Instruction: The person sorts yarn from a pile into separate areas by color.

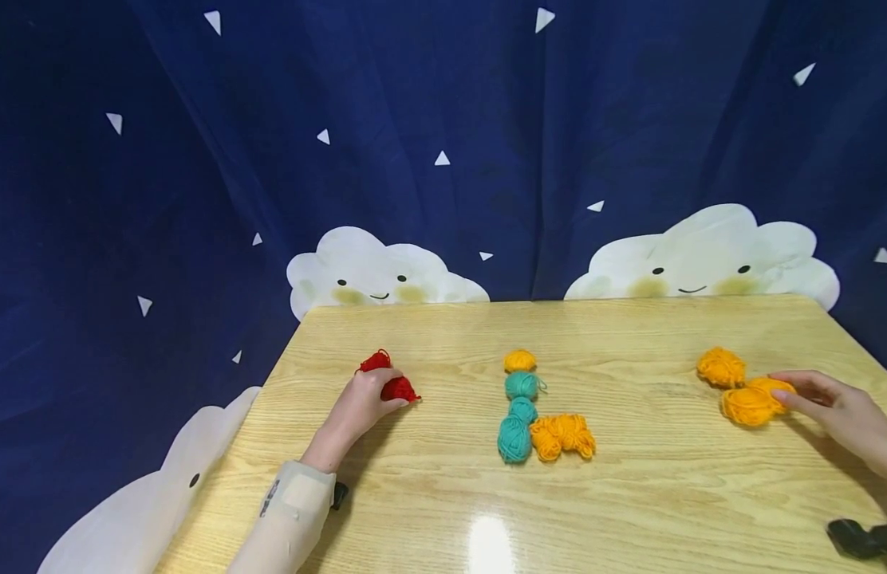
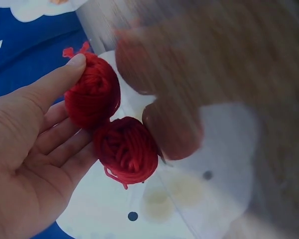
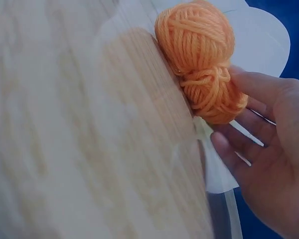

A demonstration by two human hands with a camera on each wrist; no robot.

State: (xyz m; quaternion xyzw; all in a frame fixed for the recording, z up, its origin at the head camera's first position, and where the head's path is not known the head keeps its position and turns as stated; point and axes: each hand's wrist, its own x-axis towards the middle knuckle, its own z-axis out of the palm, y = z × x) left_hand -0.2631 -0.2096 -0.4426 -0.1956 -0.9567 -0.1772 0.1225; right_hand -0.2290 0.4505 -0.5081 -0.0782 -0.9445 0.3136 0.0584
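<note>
Two small red yarn balls (image 1: 399,391) lie side by side on the left part of the table. My left hand (image 2: 30,144) holds one red yarn ball (image 2: 95,92), thumb on its near side and fingers behind; the other red ball (image 2: 127,152) sits against the fingertips. Over on the right are two orange yarn balls, one farther back (image 1: 721,367) and one nearer (image 1: 748,405), touching each other. Thumb and fingers of my right hand (image 1: 849,410) pinch the nearer one at its right side. In the right wrist view, the lower fingers are spread below this orange ball (image 3: 214,99).
Mid-table, a small yellow-orange yarn ball (image 1: 519,361) heads a column of teal yarn balls (image 1: 514,440). Orange yarn (image 1: 564,436) sits against the column's near end, on its right. A dark blue curtain (image 1: 429,96) with white clouds hangs behind the wooden table (image 1: 659,494).
</note>
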